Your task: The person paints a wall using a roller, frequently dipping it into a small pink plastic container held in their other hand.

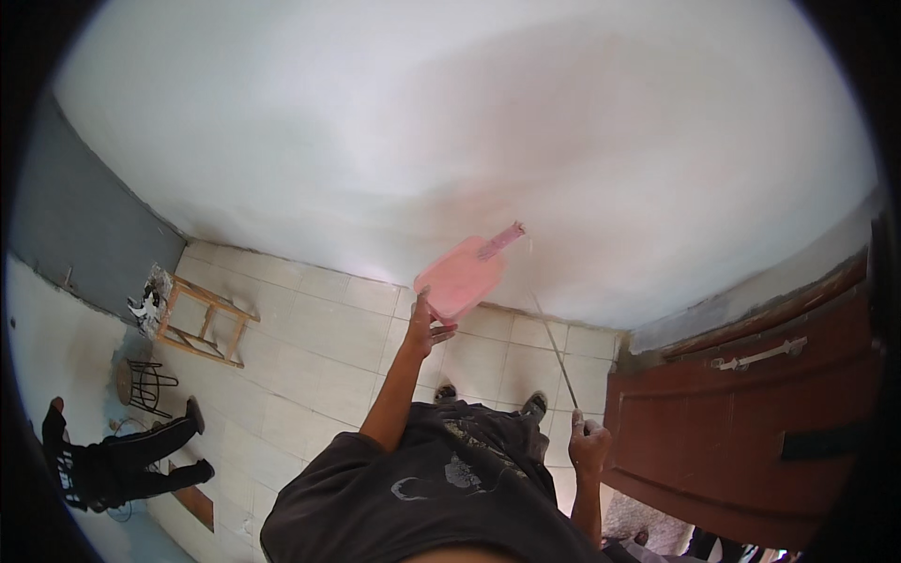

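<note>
My left hand (pixel 426 327) grips the near end of a shallow pink plastic container (pixel 461 278), held out in front of the wall. From the container's far side juts a short pink cylindrical piece (pixel 502 241) with a ragged tip; whether it is a handle or a separate thing I cannot tell. Lower right, my right hand (pixel 588 442) is closed around the near end of a thin rod (pixel 559 355). The rod slants up and left toward the wall, and its far end blurs into the pale surface.
A whitish wall (pixel 338 141) rises ahead from the tiled floor (pixel 338 302). At right stands a reddish-brown door (pixel 704 422) with a metal bolt (pixel 760 354). On the left are a wooden stand (pixel 204 320), a wire-legged stool (pixel 148 383) and another person (pixel 127 457) in dark clothes.
</note>
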The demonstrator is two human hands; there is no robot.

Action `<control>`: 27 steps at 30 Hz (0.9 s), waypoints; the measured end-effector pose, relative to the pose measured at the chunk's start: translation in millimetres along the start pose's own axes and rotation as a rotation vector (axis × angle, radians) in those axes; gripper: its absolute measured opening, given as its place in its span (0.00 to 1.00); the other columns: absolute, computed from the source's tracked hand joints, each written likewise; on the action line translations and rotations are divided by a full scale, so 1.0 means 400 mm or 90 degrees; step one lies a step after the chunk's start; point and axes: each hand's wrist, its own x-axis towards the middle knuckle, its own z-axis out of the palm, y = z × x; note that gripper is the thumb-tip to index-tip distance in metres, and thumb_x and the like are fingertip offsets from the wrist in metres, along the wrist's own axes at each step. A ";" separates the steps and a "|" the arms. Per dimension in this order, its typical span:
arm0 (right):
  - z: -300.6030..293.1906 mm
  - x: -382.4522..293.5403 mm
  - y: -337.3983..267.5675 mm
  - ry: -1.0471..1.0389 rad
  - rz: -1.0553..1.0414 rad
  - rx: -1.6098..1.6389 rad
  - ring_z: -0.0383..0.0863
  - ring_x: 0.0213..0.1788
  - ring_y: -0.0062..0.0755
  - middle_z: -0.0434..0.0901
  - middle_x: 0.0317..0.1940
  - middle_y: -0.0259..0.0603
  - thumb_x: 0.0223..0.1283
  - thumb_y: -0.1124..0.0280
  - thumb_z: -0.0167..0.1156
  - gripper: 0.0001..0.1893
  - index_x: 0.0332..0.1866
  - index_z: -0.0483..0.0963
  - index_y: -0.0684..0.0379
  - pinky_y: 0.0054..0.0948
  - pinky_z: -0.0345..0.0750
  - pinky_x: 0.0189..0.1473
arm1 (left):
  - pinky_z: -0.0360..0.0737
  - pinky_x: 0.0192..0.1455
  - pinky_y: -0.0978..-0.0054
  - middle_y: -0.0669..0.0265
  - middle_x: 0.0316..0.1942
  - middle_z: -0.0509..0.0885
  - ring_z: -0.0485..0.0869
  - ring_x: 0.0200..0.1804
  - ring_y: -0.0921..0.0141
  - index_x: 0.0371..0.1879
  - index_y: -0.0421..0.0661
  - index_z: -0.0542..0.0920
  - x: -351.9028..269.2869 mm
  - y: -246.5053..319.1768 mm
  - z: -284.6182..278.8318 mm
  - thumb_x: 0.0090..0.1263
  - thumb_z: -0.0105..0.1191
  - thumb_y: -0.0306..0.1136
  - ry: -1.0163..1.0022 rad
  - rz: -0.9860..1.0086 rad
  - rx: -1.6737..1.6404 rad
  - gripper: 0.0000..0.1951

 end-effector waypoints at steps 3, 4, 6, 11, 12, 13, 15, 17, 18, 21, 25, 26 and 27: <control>0.015 -0.004 -0.017 0.015 -0.007 -0.014 0.66 0.13 0.44 0.68 0.11 0.55 0.58 0.56 0.58 0.26 0.14 0.69 0.68 0.42 0.63 0.22 | 0.80 0.40 0.60 0.54 0.51 0.70 0.80 0.37 0.56 0.62 0.54 0.55 0.016 0.013 -0.017 0.54 0.51 0.65 -0.006 -0.011 -0.044 0.41; 0.009 -0.002 -0.025 0.004 0.013 -0.047 0.71 0.15 0.47 0.71 0.12 0.54 0.57 0.53 0.58 0.25 0.16 0.72 0.67 0.43 0.65 0.23 | 0.79 0.42 0.58 0.53 0.52 0.69 0.79 0.41 0.55 0.63 0.55 0.53 0.010 0.022 -0.008 0.55 0.50 0.65 -0.005 0.018 -0.021 0.42; -0.002 0.002 -0.046 0.033 -0.014 -0.062 0.70 0.15 0.50 0.69 0.12 0.56 0.57 0.55 0.58 0.25 0.16 0.71 0.68 0.44 0.64 0.22 | 0.78 0.45 0.56 0.52 0.53 0.68 0.77 0.46 0.53 0.65 0.57 0.51 0.009 0.043 -0.009 0.55 0.49 0.65 -0.005 0.048 0.002 0.42; -0.022 0.026 -0.097 0.007 0.005 -0.171 0.81 0.28 0.52 0.79 0.19 0.52 0.56 0.48 0.55 0.25 0.22 0.78 0.64 0.43 0.74 0.31 | 0.82 0.32 0.65 0.57 0.48 0.74 0.80 0.40 0.61 0.63 0.54 0.53 -0.015 0.091 0.016 0.59 0.58 0.47 -0.017 0.148 0.108 0.36; -0.021 0.025 -0.102 0.010 0.006 -0.172 0.81 0.28 0.52 0.79 0.19 0.52 0.56 0.48 0.55 0.25 0.22 0.78 0.64 0.43 0.74 0.31 | 0.82 0.32 0.65 0.57 0.48 0.74 0.80 0.40 0.61 0.63 0.54 0.53 -0.021 0.096 0.027 0.59 0.58 0.47 -0.020 0.148 0.108 0.36; -0.016 0.022 -0.108 0.011 0.004 -0.143 0.80 0.27 0.52 0.78 0.19 0.53 0.56 0.49 0.55 0.25 0.22 0.77 0.64 0.43 0.73 0.30 | 0.82 0.32 0.66 0.58 0.46 0.75 0.81 0.39 0.63 0.63 0.54 0.53 -0.025 0.101 0.036 0.59 0.59 0.44 -0.023 0.155 0.125 0.36; -0.009 0.022 -0.116 0.012 -0.001 -0.116 0.79 0.26 0.53 0.77 0.18 0.54 0.57 0.50 0.55 0.25 0.21 0.76 0.65 0.43 0.72 0.29 | 0.82 0.33 0.66 0.60 0.44 0.77 0.81 0.38 0.65 0.63 0.53 0.54 -0.025 0.098 0.046 0.60 0.60 0.41 -0.024 0.161 0.140 0.35; -0.005 0.026 -0.117 -0.036 -0.004 -0.060 0.76 0.22 0.53 0.74 0.16 0.57 0.59 0.53 0.54 0.25 0.19 0.74 0.68 0.43 0.68 0.27 | 0.83 0.32 0.69 0.60 0.42 0.77 0.81 0.37 0.68 0.60 0.52 0.57 -0.023 0.087 0.051 0.60 0.60 0.40 -0.099 0.161 0.096 0.33; -0.003 0.027 -0.114 -0.037 -0.003 -0.060 0.76 0.22 0.53 0.74 0.16 0.57 0.59 0.53 0.54 0.25 0.19 0.74 0.68 0.43 0.68 0.27 | 0.83 0.32 0.69 0.60 0.42 0.77 0.81 0.37 0.68 0.60 0.52 0.57 -0.023 0.085 0.056 0.60 0.60 0.40 -0.098 0.160 0.096 0.33; -0.002 0.027 -0.105 -0.074 -0.018 -0.037 0.70 0.16 0.50 0.69 0.13 0.58 0.59 0.54 0.54 0.26 0.16 0.71 0.69 0.44 0.63 0.24 | 0.83 0.31 0.70 0.60 0.41 0.78 0.82 0.35 0.68 0.58 0.50 0.59 -0.022 0.080 0.067 0.59 0.60 0.39 -0.106 0.180 0.133 0.30; -0.021 0.035 -0.085 -0.054 -0.083 -0.027 0.63 0.13 0.40 0.65 0.10 0.54 0.59 0.54 0.56 0.27 0.14 0.68 0.69 0.41 0.60 0.21 | 0.83 0.31 0.71 0.60 0.40 0.78 0.82 0.34 0.68 0.55 0.48 0.61 -0.012 0.082 0.057 0.59 0.61 0.39 -0.106 0.176 0.146 0.29; -0.025 0.038 -0.080 -0.067 -0.086 -0.023 0.61 0.12 0.37 0.64 0.09 0.53 0.59 0.54 0.56 0.27 0.14 0.68 0.69 0.41 0.59 0.21 | 0.83 0.31 0.71 0.59 0.40 0.78 0.82 0.34 0.67 0.55 0.48 0.61 -0.009 0.083 0.054 0.58 0.61 0.39 -0.109 0.175 0.157 0.29; -0.028 0.036 -0.081 -0.067 -0.086 -0.022 0.61 0.12 0.37 0.64 0.09 0.53 0.59 0.54 0.56 0.27 0.14 0.68 0.69 0.41 0.59 0.21 | 0.83 0.31 0.71 0.59 0.40 0.78 0.82 0.34 0.67 0.55 0.48 0.61 -0.006 0.087 0.050 0.58 0.61 0.39 -0.108 0.175 0.158 0.29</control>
